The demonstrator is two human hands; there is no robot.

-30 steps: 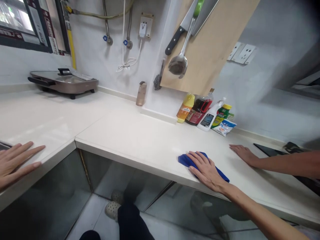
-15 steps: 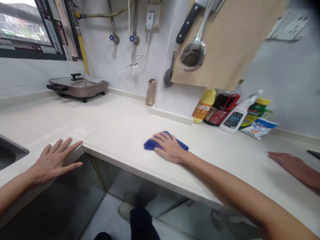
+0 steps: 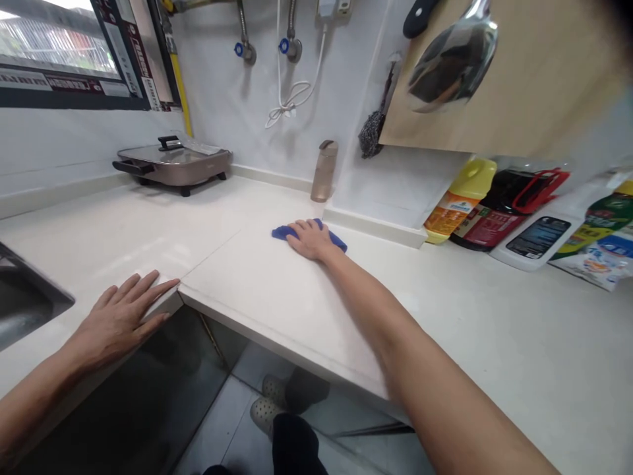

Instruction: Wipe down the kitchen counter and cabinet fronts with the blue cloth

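My right hand (image 3: 310, 239) presses down on a blue cloth (image 3: 338, 242) on the white countertop (image 3: 277, 290), close to the base of the wall. Cloth shows on both sides of the hand, and the part beneath the palm is hidden. Fingers apart and with nothing in it, my left hand (image 3: 116, 320) rests open on the counter edge at the inner corner, beside the sink (image 3: 30, 297).
An electric pan (image 3: 173, 165) stands at the back left, with a brown bottle (image 3: 324, 171) near the wall corner. Along the right wall are a yellow bottle (image 3: 459, 201), a dark jug (image 3: 499, 208) and a white spray bottle (image 3: 539, 234). A large spoon (image 3: 455, 63) hangs above.
My right hand has slid the blue cloth away from the front edge toward the wall. My left hand stays at the corner. The view has turned, and another person's hand at right is out of view.
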